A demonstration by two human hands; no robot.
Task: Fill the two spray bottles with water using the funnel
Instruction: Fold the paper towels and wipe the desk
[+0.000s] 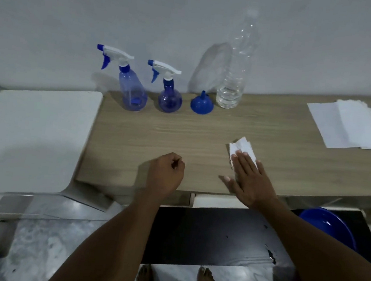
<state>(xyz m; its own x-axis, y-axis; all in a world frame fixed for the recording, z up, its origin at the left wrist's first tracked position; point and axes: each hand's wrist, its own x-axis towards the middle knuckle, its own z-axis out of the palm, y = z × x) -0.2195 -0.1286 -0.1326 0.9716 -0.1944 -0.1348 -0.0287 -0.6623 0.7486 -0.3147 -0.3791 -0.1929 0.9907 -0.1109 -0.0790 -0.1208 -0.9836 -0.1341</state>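
Note:
Two blue spray bottles stand by the wall on the wooden table (204,128): a taller one (131,91) on the left and a round one (169,98) beside it, both with white trigger heads on. A blue funnel (202,104) lies mouth down to their right. Next to it stands a clear water bottle (235,72) with a little water at the bottom. My right hand (250,179) presses flat on a crumpled white tissue (242,147) near the front edge. My left hand (165,172) hovers over the table with curled fingers and holds nothing.
Folded white paper towels (346,124) lie at the table's right end. A white surface (29,137) adjoins the table on the left. Below the front edge sit a dark board (211,237) and a blue basin (331,226). My bare feet stand on the tiled floor.

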